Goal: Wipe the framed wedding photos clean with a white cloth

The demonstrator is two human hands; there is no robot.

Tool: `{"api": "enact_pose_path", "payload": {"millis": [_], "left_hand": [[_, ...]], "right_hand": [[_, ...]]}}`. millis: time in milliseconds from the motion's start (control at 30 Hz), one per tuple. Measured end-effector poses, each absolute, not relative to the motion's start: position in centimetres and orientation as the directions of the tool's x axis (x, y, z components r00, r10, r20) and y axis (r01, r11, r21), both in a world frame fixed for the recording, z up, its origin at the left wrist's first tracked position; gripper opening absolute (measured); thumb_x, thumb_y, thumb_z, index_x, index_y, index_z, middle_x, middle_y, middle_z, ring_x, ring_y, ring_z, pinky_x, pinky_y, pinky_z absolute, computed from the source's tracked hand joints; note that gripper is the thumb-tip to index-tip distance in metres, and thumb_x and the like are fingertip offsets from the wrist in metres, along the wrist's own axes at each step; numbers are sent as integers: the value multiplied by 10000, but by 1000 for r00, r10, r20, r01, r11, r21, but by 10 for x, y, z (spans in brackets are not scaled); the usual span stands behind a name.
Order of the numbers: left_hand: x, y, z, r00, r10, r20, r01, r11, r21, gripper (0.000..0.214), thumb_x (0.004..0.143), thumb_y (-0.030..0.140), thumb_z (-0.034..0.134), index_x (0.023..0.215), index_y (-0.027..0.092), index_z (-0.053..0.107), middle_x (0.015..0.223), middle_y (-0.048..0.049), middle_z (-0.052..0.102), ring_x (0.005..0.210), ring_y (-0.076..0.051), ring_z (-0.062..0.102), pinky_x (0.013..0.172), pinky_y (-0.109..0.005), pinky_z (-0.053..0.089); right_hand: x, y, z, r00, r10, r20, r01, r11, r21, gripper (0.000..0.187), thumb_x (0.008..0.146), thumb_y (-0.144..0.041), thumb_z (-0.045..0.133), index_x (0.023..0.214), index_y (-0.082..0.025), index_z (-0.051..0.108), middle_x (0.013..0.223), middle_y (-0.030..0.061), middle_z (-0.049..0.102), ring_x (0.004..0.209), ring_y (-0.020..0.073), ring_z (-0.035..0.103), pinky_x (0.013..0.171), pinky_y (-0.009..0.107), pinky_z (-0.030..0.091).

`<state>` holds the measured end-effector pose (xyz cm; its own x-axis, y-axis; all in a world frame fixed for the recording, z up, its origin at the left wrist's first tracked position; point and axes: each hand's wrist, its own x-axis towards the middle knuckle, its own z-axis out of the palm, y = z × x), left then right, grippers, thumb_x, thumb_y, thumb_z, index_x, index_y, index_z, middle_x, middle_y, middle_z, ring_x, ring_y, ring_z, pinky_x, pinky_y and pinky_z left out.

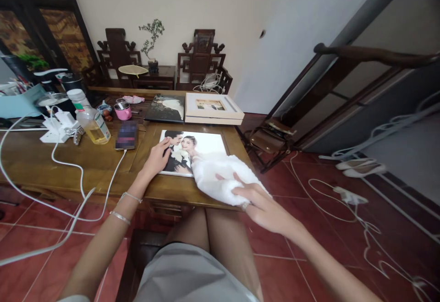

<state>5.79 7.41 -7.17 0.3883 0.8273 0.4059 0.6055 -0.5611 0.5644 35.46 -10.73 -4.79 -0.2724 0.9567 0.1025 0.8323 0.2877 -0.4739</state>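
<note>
A photo panel [211, 142] with a picture of a couple lies flat on the wooden table [178, 187], near its right end. My left hand [158, 156] rests on the panel's left edge, fingers stretched out over the picture. A white cloth [220, 178] is bunched under my right hand [252, 201], whose fingers grip it. The cloth covers the panel's lower right corner and hangs past the table's front edge.
Behind the panel lie a dark photo album [167, 108] and a pale framed box [213, 108]. To the left are a phone [126, 135] with its cable, a pink cup [123, 110], a plastic bottle [91, 121] and a power strip [58, 128]. A wooden chair [271, 137] stands at right.
</note>
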Motion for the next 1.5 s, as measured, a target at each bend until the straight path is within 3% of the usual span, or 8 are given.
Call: {"api": "enact_pose_path", "payload": {"millis": [200,433,600,867,1033,1267,1500], "left_hand": [[56,74,-70,418,815,401,602,-579,549,419,918,241,417,1290,160,592,1406,-91,527,1345,-236,447,1159,-428,317],[57,76,-74,387,828,405,621,-559,549,414,920,246,421,1284,155,597,1417,-92,512,1346,-222,445,1163,-402,316],[58,76,-75,385,821,422,619,-569,541,413,921,233,417,1273,120,603,1402,-112,526,1339,-232,455,1158,-398,329],[59,76,-74,375,829,415,629,-557,543,405,914,217,435,1274,137,603,1404,-100,525,1338,-229,456,1162,-405,322],[58,77,-75,401,816,416,624,-576,529,405,924,211,419,1273,113,601,1411,-113,515,1348,-231,441,1159,-400,324],[55,80,-77,404,816,414,630,-576,521,400,922,215,431,1273,126,602,1421,-107,503,1347,-221,442,1163,-393,319],[58,79,-76,382,819,428,639,-568,518,396,919,200,432,1257,101,612,1385,-126,538,1334,-232,459,1157,-402,331]], "right_hand": [[353,-25,-39,-207,969,138,848,248,-468,372,790,-226,439,1049,-211,706,1138,73,701,1144,313,577,999,474,432],[353,70,-27,-136,967,213,814,232,-532,363,790,-209,446,1028,-147,712,1149,89,701,1132,295,576,1009,399,413],[347,29,-33,-138,974,181,859,209,-468,419,824,-218,418,1150,-158,675,1207,92,671,1214,294,528,1063,432,372],[354,-85,-37,-254,960,116,840,278,-466,414,748,-200,452,1068,-267,707,1094,40,700,1146,287,584,976,438,465],[348,-45,-30,-234,964,128,827,267,-495,349,770,-202,452,985,-227,725,998,39,732,1054,277,610,991,413,435],[344,71,-29,-95,970,222,784,211,-583,392,752,-202,443,1024,-152,721,1179,72,694,1127,282,573,1008,369,400],[337,11,-34,-123,981,153,852,183,-490,426,799,-196,410,1121,-146,684,1206,100,675,1212,313,525,1053,461,363]]}}
